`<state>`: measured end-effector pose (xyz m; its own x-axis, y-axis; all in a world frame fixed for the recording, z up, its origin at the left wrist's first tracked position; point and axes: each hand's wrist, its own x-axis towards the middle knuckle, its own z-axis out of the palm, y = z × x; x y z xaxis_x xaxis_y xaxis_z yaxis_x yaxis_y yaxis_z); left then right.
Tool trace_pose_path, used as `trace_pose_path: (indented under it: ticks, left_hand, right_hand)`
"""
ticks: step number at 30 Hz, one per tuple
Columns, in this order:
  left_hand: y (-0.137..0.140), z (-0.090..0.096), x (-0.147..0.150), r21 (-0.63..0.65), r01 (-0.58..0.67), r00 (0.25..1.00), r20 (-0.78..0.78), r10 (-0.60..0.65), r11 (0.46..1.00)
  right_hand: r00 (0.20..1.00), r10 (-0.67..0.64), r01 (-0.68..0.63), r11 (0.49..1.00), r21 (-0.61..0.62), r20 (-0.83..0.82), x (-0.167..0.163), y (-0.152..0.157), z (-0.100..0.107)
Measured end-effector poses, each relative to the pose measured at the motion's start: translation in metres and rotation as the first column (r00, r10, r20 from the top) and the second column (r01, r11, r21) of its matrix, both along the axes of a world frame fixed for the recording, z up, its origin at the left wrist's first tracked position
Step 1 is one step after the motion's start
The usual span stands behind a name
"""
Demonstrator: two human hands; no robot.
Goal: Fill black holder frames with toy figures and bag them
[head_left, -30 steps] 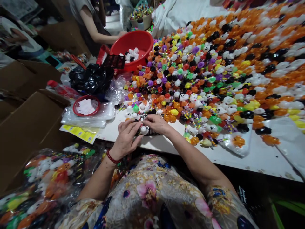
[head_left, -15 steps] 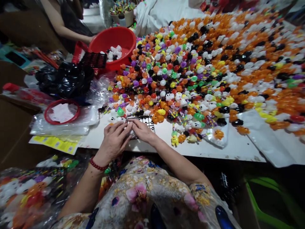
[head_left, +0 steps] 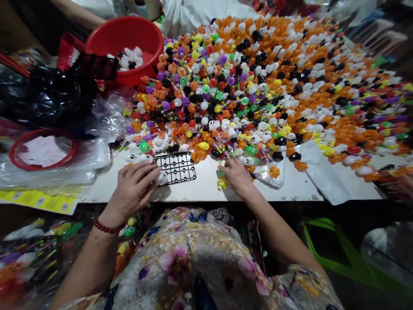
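Observation:
A black plastic grid rack lies flat at the front of the white table. My left hand curls over its left end, fingers closed round that edge. By those fingertips a white toy figure with dark marks shows on the rack; most of the rack's squares are bare. To the right, my right hand has its fingers bent down at the near edge of the toy pile. Its fingertips close on a small toy with a yellow figure at one end and green at the other.
A large heap of colourful plastic toys covers the table's back and right. A red tub with white toys stands back left, near another person's arm. A red basket sits on clear bags. A green stool is below right.
My right hand has left the rack and my left hand and moved right to the toys at the pile's edge. My left hand stays at the rack. The view has shifted right.

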<state>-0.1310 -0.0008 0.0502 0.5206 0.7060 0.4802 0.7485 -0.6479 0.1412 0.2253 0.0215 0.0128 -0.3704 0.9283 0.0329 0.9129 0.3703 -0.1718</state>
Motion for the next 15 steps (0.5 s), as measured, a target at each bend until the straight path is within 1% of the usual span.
trace_pose_path:
  ticks: [3,6,8,10,12,15]
  left_hand:
    - [0.001,0.0,-0.002,-0.006,0.021,1.0,-0.023,-0.022,1.0]
    - [0.001,0.003,-0.003,-0.042,0.033,0.998,-0.059,-0.035,0.999]
    - [0.0,0.004,-0.003,-0.068,0.024,0.996,-0.081,-0.03,0.997]
    - [0.0,0.006,-0.003,-0.073,0.022,0.996,-0.083,-0.028,0.997]
    - [0.0,0.006,-0.002,-0.07,0.032,0.997,-0.069,-0.037,0.997]
    - [0.001,0.006,-0.002,-0.074,0.042,0.997,-0.056,-0.047,0.996]
  right_hand:
    - [0.997,0.06,-0.058,0.998,-0.03,0.058,-0.005,0.011,0.0]
    - [0.996,0.083,-0.082,0.996,-0.041,0.026,-0.014,0.018,0.002]
    - [0.992,0.09,-0.094,0.994,-0.049,-0.087,-0.021,0.02,0.003]
    - [0.957,0.055,-0.08,0.994,-0.077,-0.283,-0.036,0.02,0.004]
    - [0.864,-0.032,-0.058,0.985,-0.162,-0.502,-0.06,0.019,0.001]
    - [0.636,-0.189,-0.097,0.943,-0.32,-0.749,-0.111,0.021,-0.012]
